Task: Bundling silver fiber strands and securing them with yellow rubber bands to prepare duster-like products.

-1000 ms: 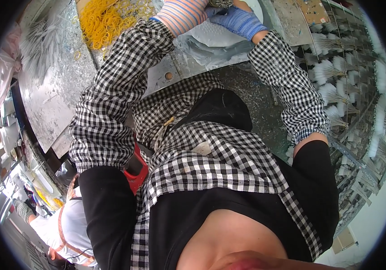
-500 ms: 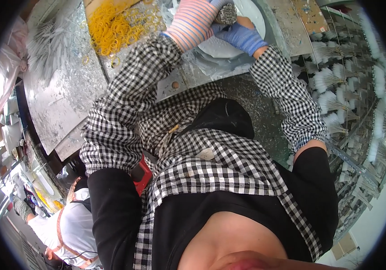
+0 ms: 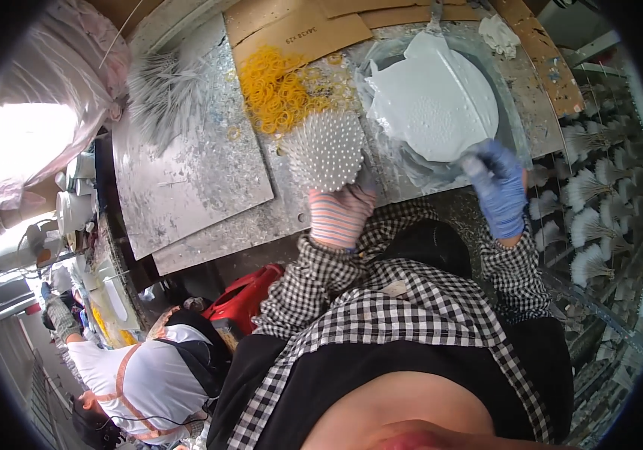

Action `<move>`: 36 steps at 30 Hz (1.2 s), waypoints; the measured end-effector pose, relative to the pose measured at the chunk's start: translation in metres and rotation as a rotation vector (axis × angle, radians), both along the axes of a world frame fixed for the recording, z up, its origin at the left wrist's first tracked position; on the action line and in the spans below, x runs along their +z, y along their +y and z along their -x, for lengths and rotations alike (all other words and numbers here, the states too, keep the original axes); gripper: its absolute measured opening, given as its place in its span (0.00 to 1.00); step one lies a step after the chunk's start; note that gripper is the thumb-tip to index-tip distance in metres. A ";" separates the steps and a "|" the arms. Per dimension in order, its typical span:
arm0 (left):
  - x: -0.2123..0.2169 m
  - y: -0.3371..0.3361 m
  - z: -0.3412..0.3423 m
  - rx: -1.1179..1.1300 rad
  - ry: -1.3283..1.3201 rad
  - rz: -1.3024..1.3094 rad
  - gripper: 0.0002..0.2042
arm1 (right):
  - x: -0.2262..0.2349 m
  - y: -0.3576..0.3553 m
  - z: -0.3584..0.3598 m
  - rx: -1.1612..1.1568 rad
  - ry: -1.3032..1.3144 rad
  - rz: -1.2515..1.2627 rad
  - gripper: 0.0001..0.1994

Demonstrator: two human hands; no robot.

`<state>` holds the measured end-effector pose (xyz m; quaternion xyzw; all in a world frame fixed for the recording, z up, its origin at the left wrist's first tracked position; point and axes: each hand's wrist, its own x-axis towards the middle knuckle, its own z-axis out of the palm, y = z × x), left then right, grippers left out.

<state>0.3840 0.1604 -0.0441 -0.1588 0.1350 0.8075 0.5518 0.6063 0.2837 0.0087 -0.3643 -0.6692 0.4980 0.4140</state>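
Observation:
My left hand (image 3: 340, 216), in a striped glove, is shut on a fanned bundle of white sticks (image 3: 326, 150) with small round tips, held upright over the metal bench. My right hand (image 3: 498, 189), in a blue glove, rests at the near rim of a round basin (image 3: 435, 101) coated in pale grey-white paste. Its fingertips are smeared white and blurred, so what they grip is unclear. A heap of yellow rubber bands (image 3: 276, 84) lies just beyond the bundle.
A paint-spattered metal sheet (image 3: 186, 180) covers the bench, with a grey bristly bundle (image 3: 164, 97) and cardboard (image 3: 299, 30) at the back. Racks of white tufts (image 3: 591, 217) stand on the right. A red object (image 3: 245, 296) and a seated person (image 3: 141, 375) are at lower left.
The view has tilted up over the bench, so both hands sit lower in the picture. The stick bundle in my left hand has come into sight.

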 end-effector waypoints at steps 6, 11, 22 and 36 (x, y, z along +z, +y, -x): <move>-0.012 -0.022 -0.019 0.029 -0.201 0.013 0.14 | 0.005 -0.018 0.023 0.201 -0.166 -0.096 0.06; -0.039 -0.033 -0.019 0.063 -0.200 0.031 0.14 | -0.001 -0.019 0.028 0.234 -0.209 -0.041 0.07; -0.034 -0.034 -0.008 -0.064 0.187 0.040 0.27 | -0.003 -0.017 0.027 0.245 -0.163 0.036 0.08; 0.044 0.015 0.041 -0.456 1.006 0.131 0.39 | 0.023 0.029 0.050 0.532 -0.274 0.276 0.18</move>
